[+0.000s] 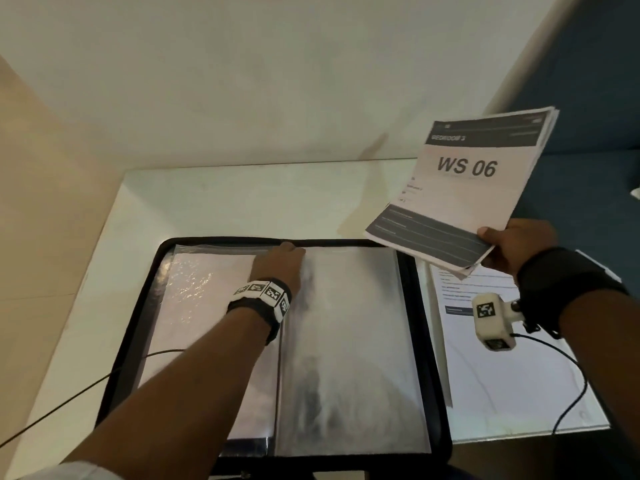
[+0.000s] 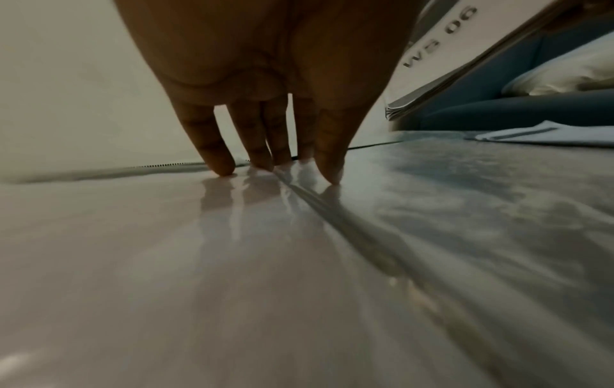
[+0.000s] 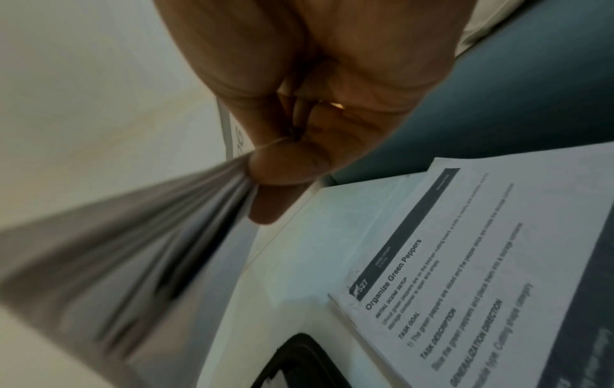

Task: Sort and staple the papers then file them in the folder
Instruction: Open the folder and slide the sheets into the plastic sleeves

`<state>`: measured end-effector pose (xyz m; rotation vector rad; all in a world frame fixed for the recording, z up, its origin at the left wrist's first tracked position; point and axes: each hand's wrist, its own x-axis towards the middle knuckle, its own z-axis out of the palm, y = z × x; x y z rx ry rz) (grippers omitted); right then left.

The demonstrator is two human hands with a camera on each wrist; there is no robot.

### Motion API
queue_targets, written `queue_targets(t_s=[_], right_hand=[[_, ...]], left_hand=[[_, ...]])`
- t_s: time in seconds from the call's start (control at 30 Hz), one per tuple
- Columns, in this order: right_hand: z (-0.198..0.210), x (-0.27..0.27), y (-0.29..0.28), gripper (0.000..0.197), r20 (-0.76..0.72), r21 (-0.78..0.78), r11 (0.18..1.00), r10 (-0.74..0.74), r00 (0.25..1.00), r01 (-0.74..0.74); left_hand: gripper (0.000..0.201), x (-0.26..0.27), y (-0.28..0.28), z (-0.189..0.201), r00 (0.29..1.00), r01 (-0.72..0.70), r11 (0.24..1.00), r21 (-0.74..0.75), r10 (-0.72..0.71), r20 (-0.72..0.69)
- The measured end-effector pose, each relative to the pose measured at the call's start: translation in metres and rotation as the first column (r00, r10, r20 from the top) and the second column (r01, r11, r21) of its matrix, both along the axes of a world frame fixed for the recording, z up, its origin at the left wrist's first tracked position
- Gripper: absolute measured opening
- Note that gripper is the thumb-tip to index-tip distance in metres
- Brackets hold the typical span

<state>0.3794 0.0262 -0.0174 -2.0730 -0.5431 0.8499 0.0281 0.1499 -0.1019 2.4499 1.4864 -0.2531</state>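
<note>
Left hand flat-fingered on folder, pinning the top sleeve edge, probably to open it.
Right hand pinches stack by its corner, aloft beside folder; another sheet waits underneath.

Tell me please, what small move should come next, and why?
Probably the left hand should lift the top edge of the right sleeve to open it. Its fingertips rest at the folder spine, and the right hand holds the stack raised, not yet in a sleeve.

Hands: left on folder, right gripping papers
</note>
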Motion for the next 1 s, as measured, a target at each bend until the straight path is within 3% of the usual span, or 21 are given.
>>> queue_targets(t_s=[0.1,0.27,0.43,0.5,0.6,0.73,0.87,1.0], right_hand=[[0.001,0.004,-0.003,0.012,-0.02,0.047,0.994,-0.097,0.995,0.097],[-0.002,0.005,-0.005,0.017,-0.104,0.117,0.971,-0.196,0.975,0.208],[-0.001,0.006,0.0,0.018,-0.175,0.16,0.958,-0.21,0.962,0.239],[0.002,0.002,0.004,0.016,-0.24,0.177,0.956,-0.188,0.953,0.233],[0.006,-0.017,0.016,0.016,-0.379,0.218,0.96,-0.082,0.922,0.175],[0.006,-0.05,0.035,0.018,-0.19,0.211,0.977,0.05,0.98,-0.009],[0.011,-0.08,0.051,0.01,-0.171,0.263,0.964,0.094,0.981,-0.047],[0.002,-0.096,0.073,0.017,0.126,0.156,0.952,0.247,0.961,-0.265]], left_hand=[[0.053,0.006,0.001,0.0,0.996,-0.039,0.999,0.013,0.037,0.083],[0.037,0.01,0.008,-0.001,0.991,-0.07,0.998,-0.004,0.07,0.114],[0.011,0.024,0.005,0.007,0.991,-0.035,0.999,-0.04,0.04,0.127],[0.01,0.034,-0.001,0.01,0.989,0.001,0.999,-0.054,0.007,0.149],[0.018,0.052,-0.018,0.01,0.942,-0.021,0.986,-0.168,0.076,0.328],[0.03,0.074,-0.048,0.008,0.906,0.023,0.981,-0.194,0.061,0.418],[0.045,0.077,-0.071,0.004,0.9,0.068,0.983,-0.169,0.012,0.436],[0.04,0.074,-0.076,0.009,0.873,0.013,0.996,-0.094,0.035,0.487]])
